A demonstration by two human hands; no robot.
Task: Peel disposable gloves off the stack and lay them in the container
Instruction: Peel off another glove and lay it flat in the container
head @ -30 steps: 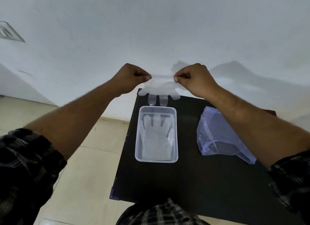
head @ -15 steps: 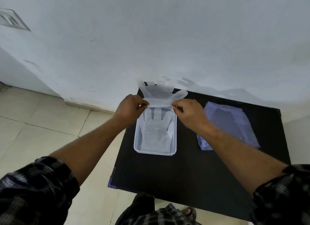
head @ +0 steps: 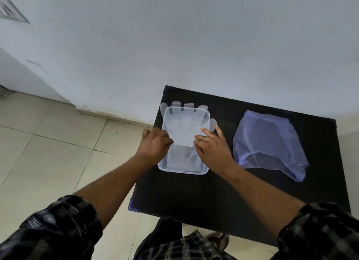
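A clear plastic container stands at the left of a black table. A thin translucent glove lies over its far half, with the fingertips hanging past the far rim and right side. My left hand pinches the glove's cuff at the left rim. My right hand holds the cuff's right corner, its other fingers spread. Another glove lies flat in the container underneath. The bluish plastic stack of gloves lies on the table to the right, apart from both hands.
The table stands against a white wall, its left edge over a tiled floor. My checked sleeves and a foot show at the bottom of the view.
Both hands came down from in front of the wall with the glove stretched between them. The glove now rests across the container instead of hanging in the air.
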